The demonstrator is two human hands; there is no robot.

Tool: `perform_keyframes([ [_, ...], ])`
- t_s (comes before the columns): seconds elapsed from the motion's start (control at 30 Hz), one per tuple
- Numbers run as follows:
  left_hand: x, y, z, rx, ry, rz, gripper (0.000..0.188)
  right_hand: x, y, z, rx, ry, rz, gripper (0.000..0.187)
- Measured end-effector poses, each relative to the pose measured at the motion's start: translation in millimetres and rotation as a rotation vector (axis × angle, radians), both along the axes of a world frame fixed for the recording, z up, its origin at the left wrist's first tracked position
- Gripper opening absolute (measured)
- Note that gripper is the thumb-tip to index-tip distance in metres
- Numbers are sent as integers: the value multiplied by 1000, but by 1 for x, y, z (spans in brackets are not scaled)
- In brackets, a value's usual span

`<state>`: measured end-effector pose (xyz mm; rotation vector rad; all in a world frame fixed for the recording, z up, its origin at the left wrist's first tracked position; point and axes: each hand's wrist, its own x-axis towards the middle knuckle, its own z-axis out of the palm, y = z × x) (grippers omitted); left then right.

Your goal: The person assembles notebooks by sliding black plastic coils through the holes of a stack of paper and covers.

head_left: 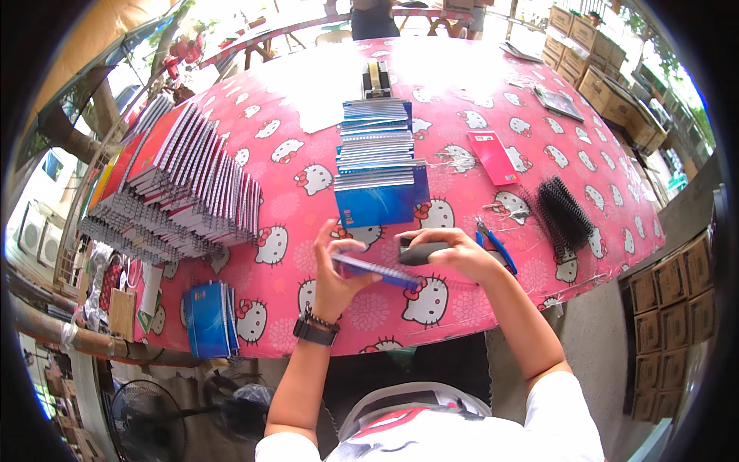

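- Head view: left hand (332,271) gripping the near-left edge of a blue spiral notebook (377,270), held flat just above the bench (462,308) at its near edge.
- Right hand (454,252) closed round a dark grey hand tool (422,252), its tip at the notebook's far right corner.
- Judged step: working the end of the spiral binding with the tool; next move likely calls for steady hold and a precise tip at the wire end.
- Blue-handled pliers (493,242) lying just right of the right hand.
- Row of blue notebooks (379,165) directly beyond the hands; black spiral coils (563,212) to the right.
- Containers: stacked cardboard boxes (608,85) far right, shut; contents not visible.
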<state>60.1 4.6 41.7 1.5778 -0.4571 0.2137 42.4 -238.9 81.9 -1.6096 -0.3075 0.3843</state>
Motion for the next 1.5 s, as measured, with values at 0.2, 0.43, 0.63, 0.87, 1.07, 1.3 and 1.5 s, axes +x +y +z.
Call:
perform_keyframes([
  [0.2,5,6,-15,-104,176,-242,38,8,7,14,154,-8,74,43],
  [0.43,6,8,-16,-91,186,-292,39,24,19,22,-205,-102,78,47],
  [0.63,4,10,-15,-84,258,-283,41,30,30,22,-467,-110,34,45],
  [0.87,2,7,-13,-8,193,-233,39,22,29,17,-362,-120,-14,44],
  [1.07,6,7,-20,-18,174,-271,39,9,39,15,262,-50,149,48],
  [1.3,3,4,-23,-40,181,-296,40,6,41,4,88,-102,59,50],
  [1.5,6,4,-24,89,90,-262,40,14,38,12,-55,-85,53,48],
])
